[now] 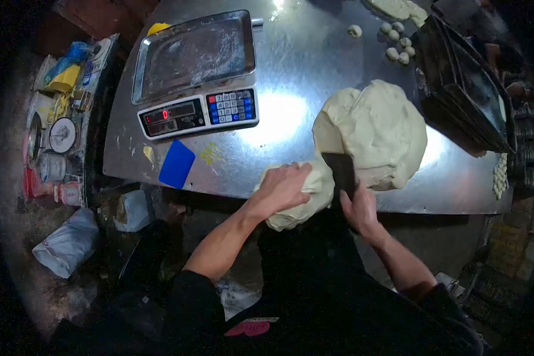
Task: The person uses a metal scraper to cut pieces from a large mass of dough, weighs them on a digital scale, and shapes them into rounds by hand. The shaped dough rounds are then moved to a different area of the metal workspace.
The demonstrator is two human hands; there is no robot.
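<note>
A large pale mass of dough (388, 133) lies on the metal table, with a cut face on its left side. A smaller piece of dough (302, 207) is at the table's front edge, partly over it. My left hand (283, 188) grips this piece from above, fingers curled over it. My right hand (362, 209) is closed on a dough cutter (340, 173) with a wide dark blade, its handle mostly hidden by the hand. The blade stands between the two portions of dough, close against both.
A digital scale (231, 113) with a floured metal tray (196, 56) stands at left, its display reading 0. Near it lies a blue scraper (177, 164). Several small dough balls (393, 35) sit at the back, beside stacked dark trays (463, 83) at right.
</note>
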